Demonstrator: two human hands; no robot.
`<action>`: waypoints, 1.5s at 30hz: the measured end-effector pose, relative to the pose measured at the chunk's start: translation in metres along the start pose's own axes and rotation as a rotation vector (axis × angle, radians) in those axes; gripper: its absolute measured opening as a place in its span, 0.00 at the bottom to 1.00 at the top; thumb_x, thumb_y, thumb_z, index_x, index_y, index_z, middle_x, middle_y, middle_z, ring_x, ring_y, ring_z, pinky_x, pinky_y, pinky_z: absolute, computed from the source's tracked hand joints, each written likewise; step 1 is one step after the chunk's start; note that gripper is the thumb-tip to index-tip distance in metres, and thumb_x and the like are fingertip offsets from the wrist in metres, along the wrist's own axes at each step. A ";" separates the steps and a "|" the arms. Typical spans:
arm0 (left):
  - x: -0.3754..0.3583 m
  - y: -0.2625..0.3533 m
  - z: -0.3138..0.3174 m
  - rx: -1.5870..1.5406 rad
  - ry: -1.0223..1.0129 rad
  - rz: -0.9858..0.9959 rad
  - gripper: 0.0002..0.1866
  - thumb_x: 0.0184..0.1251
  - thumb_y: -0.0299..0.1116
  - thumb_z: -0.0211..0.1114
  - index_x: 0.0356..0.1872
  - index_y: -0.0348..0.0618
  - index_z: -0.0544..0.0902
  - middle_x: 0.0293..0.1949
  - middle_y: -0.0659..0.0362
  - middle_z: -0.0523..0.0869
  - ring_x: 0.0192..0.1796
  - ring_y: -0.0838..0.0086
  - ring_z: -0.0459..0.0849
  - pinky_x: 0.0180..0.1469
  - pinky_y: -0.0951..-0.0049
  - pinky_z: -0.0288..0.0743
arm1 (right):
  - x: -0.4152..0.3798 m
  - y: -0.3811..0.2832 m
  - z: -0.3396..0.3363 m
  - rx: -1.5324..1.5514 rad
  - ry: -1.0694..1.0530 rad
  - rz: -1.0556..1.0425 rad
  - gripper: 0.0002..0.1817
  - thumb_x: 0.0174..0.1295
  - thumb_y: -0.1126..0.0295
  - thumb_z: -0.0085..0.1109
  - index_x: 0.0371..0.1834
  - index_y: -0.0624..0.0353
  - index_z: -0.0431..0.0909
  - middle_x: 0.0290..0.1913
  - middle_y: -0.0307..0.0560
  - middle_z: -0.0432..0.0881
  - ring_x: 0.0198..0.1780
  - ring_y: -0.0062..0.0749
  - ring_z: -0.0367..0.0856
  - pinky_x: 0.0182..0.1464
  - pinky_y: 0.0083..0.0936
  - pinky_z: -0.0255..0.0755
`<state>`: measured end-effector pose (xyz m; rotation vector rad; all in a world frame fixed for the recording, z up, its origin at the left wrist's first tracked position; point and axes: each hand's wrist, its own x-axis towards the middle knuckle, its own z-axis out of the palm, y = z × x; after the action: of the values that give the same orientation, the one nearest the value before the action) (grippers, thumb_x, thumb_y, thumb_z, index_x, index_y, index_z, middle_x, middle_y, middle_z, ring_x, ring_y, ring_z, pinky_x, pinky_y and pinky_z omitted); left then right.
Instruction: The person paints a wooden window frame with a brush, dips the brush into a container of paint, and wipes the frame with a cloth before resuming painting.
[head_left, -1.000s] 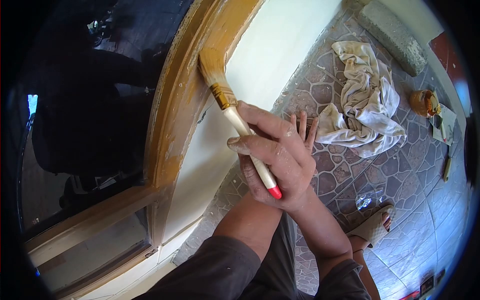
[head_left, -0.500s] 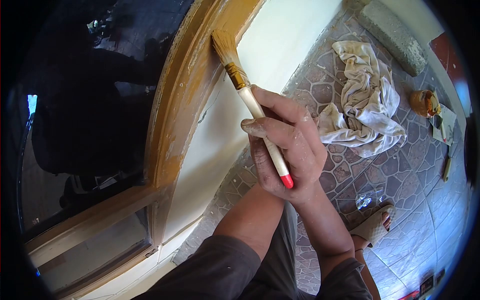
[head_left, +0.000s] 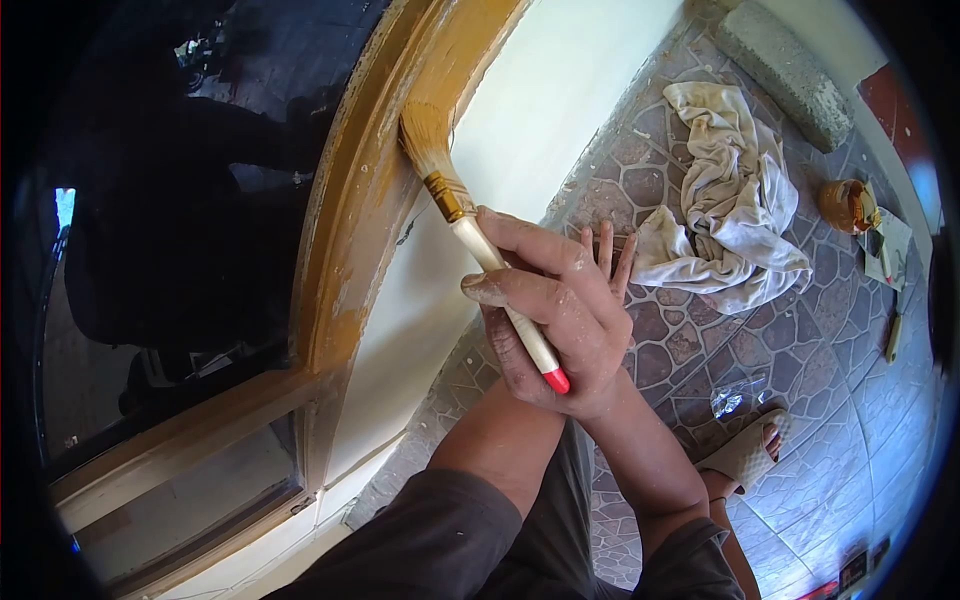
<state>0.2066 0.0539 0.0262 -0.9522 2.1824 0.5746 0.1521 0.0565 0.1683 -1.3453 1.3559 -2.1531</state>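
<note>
My right hand [head_left: 565,315] is wrapped round the white handle of a paintbrush [head_left: 490,255], whose end is red. The bristles are bent against the brown wooden frame [head_left: 345,215], near its edge with the cream wall. Behind my right hand is my left hand [head_left: 606,250]; only some of its fingers show, apart and stretched out over the stone-patterned floor. Its palm is hidden, and my left forearm passes under the right wrist.
A dark glass pane [head_left: 200,220] lies left of the frame. On the floor are a crumpled cloth [head_left: 735,190], a concrete block [head_left: 785,75], an open paint jar [head_left: 848,207], a small tool [head_left: 893,338] and a clear wrapper [head_left: 738,397]. A sandalled foot [head_left: 750,452] shows low down.
My right hand and the brush have shifted down and to the left, and the bristles now bend more on the frame. Fingers of my left hand have come into view behind it.
</note>
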 end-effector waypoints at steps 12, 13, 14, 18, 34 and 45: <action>-0.018 0.002 0.015 1.059 0.179 -0.189 0.75 0.36 0.71 0.75 0.79 0.48 0.37 0.79 0.44 0.37 0.80 0.43 0.32 0.75 0.36 0.28 | 0.006 0.001 -0.009 -0.004 0.159 -0.028 0.18 0.42 0.86 0.63 0.40 0.65 0.82 0.52 0.65 0.81 0.50 0.51 0.85 0.51 0.33 0.81; -0.021 0.002 0.011 1.058 0.178 -0.190 0.75 0.36 0.71 0.75 0.79 0.48 0.37 0.79 0.44 0.37 0.80 0.43 0.32 0.75 0.36 0.28 | 0.011 0.002 -0.010 -0.029 0.165 0.000 0.18 0.42 0.86 0.64 0.40 0.64 0.82 0.52 0.65 0.81 0.50 0.49 0.85 0.51 0.32 0.81; -0.022 0.002 0.008 0.907 0.168 -0.150 0.75 0.36 0.71 0.74 0.79 0.48 0.37 0.79 0.44 0.37 0.80 0.43 0.32 0.75 0.36 0.28 | 0.015 0.003 -0.011 -0.055 0.171 0.029 0.18 0.41 0.86 0.64 0.40 0.63 0.83 0.52 0.65 0.81 0.49 0.48 0.85 0.50 0.31 0.81; -0.020 -0.002 -0.004 0.304 0.126 0.005 0.74 0.36 0.71 0.74 0.79 0.48 0.37 0.79 0.44 0.37 0.80 0.43 0.33 0.76 0.37 0.28 | 0.011 0.010 -0.003 -0.031 0.111 -0.014 0.18 0.41 0.87 0.64 0.39 0.64 0.83 0.53 0.64 0.80 0.50 0.48 0.85 0.52 0.31 0.80; 0.020 -0.010 0.063 0.930 0.425 -0.265 0.82 0.27 0.56 0.86 0.78 0.52 0.29 0.77 0.43 0.22 0.78 0.42 0.19 0.71 0.30 0.18 | -0.004 -0.008 0.009 0.001 0.017 -0.018 0.15 0.40 0.84 0.64 0.36 0.69 0.83 0.51 0.66 0.80 0.54 0.59 0.83 0.53 0.40 0.81; 0.000 -0.004 0.010 0.025 0.119 0.025 0.83 0.25 0.56 0.86 0.79 0.53 0.30 0.78 0.44 0.23 0.78 0.43 0.20 0.71 0.30 0.20 | -0.007 -0.004 0.008 0.004 0.130 0.015 0.10 0.56 0.82 0.62 0.40 0.60 0.79 0.52 0.68 0.81 0.51 0.52 0.85 0.59 0.38 0.74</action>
<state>0.2136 0.0575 0.0191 -0.9692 2.3040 0.5125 0.1627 0.0584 0.1686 -1.2084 1.4023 -2.2672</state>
